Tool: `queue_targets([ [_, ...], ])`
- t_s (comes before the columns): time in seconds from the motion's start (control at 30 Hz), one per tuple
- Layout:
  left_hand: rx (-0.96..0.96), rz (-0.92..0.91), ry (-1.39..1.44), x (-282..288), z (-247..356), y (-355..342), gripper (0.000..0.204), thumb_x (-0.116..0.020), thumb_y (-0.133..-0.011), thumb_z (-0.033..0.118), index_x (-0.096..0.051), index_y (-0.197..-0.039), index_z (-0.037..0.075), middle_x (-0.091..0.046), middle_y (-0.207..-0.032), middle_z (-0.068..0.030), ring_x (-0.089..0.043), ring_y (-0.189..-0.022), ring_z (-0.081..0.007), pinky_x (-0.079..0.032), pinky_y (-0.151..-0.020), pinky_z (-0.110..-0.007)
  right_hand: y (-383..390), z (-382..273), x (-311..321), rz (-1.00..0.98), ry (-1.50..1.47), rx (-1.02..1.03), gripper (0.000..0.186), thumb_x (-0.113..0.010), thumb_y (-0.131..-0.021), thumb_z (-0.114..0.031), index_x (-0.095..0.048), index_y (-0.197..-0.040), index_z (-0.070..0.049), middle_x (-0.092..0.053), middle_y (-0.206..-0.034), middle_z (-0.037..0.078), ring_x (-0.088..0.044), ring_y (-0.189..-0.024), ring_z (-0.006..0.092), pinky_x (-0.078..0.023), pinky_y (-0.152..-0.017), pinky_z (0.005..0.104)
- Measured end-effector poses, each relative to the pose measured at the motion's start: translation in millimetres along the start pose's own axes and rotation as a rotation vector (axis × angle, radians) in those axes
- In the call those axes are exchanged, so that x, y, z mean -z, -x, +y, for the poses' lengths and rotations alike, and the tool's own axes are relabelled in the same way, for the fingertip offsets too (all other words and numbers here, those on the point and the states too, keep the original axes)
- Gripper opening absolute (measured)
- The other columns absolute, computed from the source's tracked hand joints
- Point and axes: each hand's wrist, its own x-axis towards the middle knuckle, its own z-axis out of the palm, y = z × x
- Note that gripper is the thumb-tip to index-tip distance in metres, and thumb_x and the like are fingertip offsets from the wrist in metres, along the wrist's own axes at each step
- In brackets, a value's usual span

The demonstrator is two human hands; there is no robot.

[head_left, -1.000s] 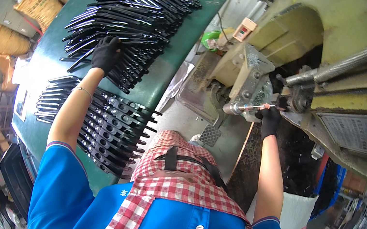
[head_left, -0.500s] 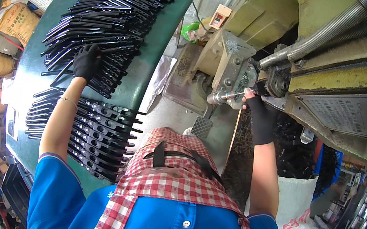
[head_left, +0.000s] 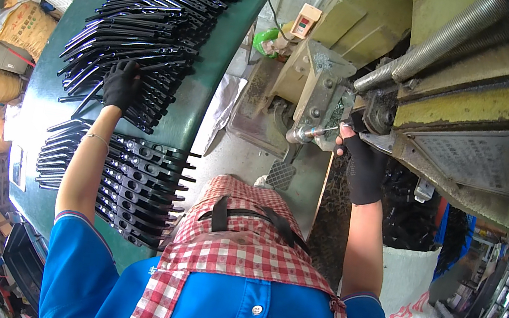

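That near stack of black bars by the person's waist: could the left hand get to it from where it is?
Probably yes: the left hand rests on the far stack, and the near stack lies beside that forearm with nothing between.

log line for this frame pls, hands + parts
left hand: on upper pile of black metal parts | right hand: at machine, gripping steel rod | table: green

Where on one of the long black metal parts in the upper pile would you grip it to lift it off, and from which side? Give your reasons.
Probably at the near end, from above, where the left hand already rests. The black metal parts lie flat, fanned and overlapping on the green table, so their middles are pinned by neighbours. The near ends stick out singly, so fingers could pinch one strip and slide it free.
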Motion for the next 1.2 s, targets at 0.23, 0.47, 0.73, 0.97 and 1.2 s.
queue_targets([
  [0.23,0.005,0.016,-0.01,-5.9,-3.7,3.1,0.031,-0.062,-0.081,0.026,-0.058,-0.111,0.017,-0.058,-0.117,-0.0075,-0.054,-0.111,-0.0326,-0.043,-0.09,-0.046,-0.5,-6.2,-8.3,0.005,-0.028,-0.146,0.022,-0.073,-0.082,-0.008,-0.062,-0.101,-0.001,-0.063,-0.086,0.003,-0.061,-0.071,0.0117,-0.045,-0.054,0.0225],
  [0.47,0.047,-0.086,0.158,11.8,8.3,-5.7,0.025,-0.065,-0.082,0.023,-0.059,-0.104,0.015,-0.067,-0.101,-0.0089,-0.061,-0.098,-0.0339,-0.046,-0.084,-0.044,-75.7,155.5,75.7,0.074,0.626,0.017,0.032,-0.061,-0.089,-0.032,-0.067,-0.109,-0.006,-0.069,-0.099,0.011,-0.065,-0.088,0.0268,-0.05,-0.076,0.0363],
  [0.73,-0.297,0.113,0.142,67.9,12.1,16.4,0.028,-0.06,-0.086,0.011,-0.063,-0.114,0.017,-0.067,-0.106,-0.0071,-0.063,-0.099,-0.0305,-0.051,-0.08,-0.039,-130.8,180.9,222.8,0.439,1.461,0.343,0.049,-0.056,-0.086,-0.046,-0.059,-0.122,-0.012,-0.06,-0.123,0.011,-0.052,-0.114,0.0318,-0.04,-0.095,0.0422],
  [0.97,-0.348,-0.019,0.222,111.7,63.1,20.5,0.029,-0.062,-0.083,0.008,-0.063,-0.111,0.015,-0.067,-0.093,-0.01,-0.065,-0.087,-0.0303,-0.051,-0.073,-0.039,-120.4,239.7,330.9,0.454,1.446,-0.167,0.038,-0.058,-0.088,-0.035,-0.056,-0.119,-0.013,-0.059,-0.116,0.009,-0.052,-0.102,0.0267,-0.042,-0.083,0.0402],
  [1.2,-0.57,-0.175,0.255,121.2,123.7,39.4,0.027,-0.064,-0.078,0.007,-0.063,-0.105,0.013,-0.062,-0.079,-0.0072,-0.064,-0.071,-0.0277,-0.05,-0.058,-0.038,-48.0,204.0,300.8,0.551,0.726,0.025,0.028,-0.061,-0.09,-0.025,-0.054,-0.115,-0.014,-0.059,-0.11,0.007,-0.053,-0.09,0.0215,-0.045,-0.071,0.0383],
])
